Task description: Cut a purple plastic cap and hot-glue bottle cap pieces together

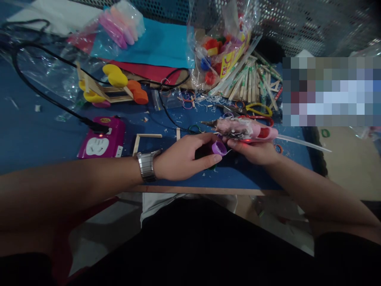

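Note:
My left hand (187, 155), with a silver watch (146, 165) on the wrist, holds a purple bottle cap (219, 148) between thumb and fingers. The cap's open side faces up toward me. My right hand (256, 151) is closed around a pink hot glue gun (238, 129), held level with its nozzle pointing left. A clear glue stick (303, 142) juts from its back end, and a red light glows near my thumb. A corner of joined wooden sticks (147, 137) lies left of my left hand.
A purple power socket (102, 139) has a black cord plugged in. Behind stand a small stick frame with yellow and orange foam pieces (114, 75), scissors (258, 111), a pile of wooden sticks (248, 79) and a bag of caps (214, 51). Cardboard (351, 163) lies right.

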`<state>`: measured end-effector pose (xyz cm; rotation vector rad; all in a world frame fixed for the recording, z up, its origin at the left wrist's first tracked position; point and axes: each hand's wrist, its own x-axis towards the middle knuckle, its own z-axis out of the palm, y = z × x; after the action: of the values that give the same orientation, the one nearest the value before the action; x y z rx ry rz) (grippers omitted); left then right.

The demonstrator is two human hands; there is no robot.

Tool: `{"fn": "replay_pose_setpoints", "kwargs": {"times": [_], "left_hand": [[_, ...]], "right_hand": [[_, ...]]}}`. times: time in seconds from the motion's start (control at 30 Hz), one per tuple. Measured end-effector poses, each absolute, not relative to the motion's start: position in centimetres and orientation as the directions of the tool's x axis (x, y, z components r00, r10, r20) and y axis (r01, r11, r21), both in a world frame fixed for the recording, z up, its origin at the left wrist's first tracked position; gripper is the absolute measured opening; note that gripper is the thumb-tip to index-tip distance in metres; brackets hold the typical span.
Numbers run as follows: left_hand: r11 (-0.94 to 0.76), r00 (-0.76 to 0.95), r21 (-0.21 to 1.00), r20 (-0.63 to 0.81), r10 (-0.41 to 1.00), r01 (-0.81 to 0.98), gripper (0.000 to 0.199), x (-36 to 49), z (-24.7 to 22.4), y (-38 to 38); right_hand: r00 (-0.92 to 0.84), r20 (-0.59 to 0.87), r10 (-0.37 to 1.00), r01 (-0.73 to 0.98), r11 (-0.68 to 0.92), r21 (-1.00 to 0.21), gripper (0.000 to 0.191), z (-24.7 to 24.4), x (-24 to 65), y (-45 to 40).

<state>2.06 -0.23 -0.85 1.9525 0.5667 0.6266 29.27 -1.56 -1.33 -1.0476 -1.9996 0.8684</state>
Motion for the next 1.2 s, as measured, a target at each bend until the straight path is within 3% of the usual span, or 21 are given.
{"fn": "replay_pose_setpoints", "kwargs": {"times": [0.13,0.23,0.47,0.7,0.83,0.97,1.1,1.2], "left_hand": [[-0.367,0.723,0.919,0.157,0.672,0.141,0.039,2.1,-1.3,-0.4],[-0.331,0.697,0.932,0.142,0.703,0.144,0.042,2.2,-1.7,-0.4],[-0.356,0.691,0.924,0.165,0.704,0.142,0.037,2.3,-1.8,-0.3],[-0.351,0.677,0.920,0.146,0.721,0.176,0.044,2.2,-1.4,-0.4],[-0.336,0.683,0.924,0.126,0.720,0.184,0.042,2.2,-1.5,-0.3],[-0.306,0.689,0.929,0.085,0.720,0.206,0.046,2.2,-1.5,-0.3],[-0.311,0.698,0.943,0.142,0.702,0.121,0.044,2.3,-1.6,-0.2],[-0.292,0.704,0.955,0.176,0.688,0.046,0.039,2.5,-1.7,-0.2]], "right_hand": [[-0.389,0.269,0.881,0.389,0.422,-0.819,0.025,-1.1,29.4,-2.2],[-0.358,0.310,0.881,0.365,0.438,-0.822,0.029,-0.9,29.4,-2.5],[-0.457,0.242,0.856,0.473,0.464,-0.749,0.022,0.3,28.6,-2.2],[-0.525,0.267,0.808,0.350,0.491,-0.798,0.013,0.4,28.2,-1.6],[-0.588,0.226,0.777,0.298,0.468,-0.832,0.019,0.3,28.1,-1.3],[-0.536,0.255,0.805,0.394,0.506,-0.767,0.019,0.3,28.3,-1.5],[-0.469,0.303,0.829,0.463,0.524,-0.715,0.018,0.5,28.5,-1.9],[-0.510,0.251,0.823,0.448,0.503,-0.739,0.021,0.7,28.3,-2.0]]}}
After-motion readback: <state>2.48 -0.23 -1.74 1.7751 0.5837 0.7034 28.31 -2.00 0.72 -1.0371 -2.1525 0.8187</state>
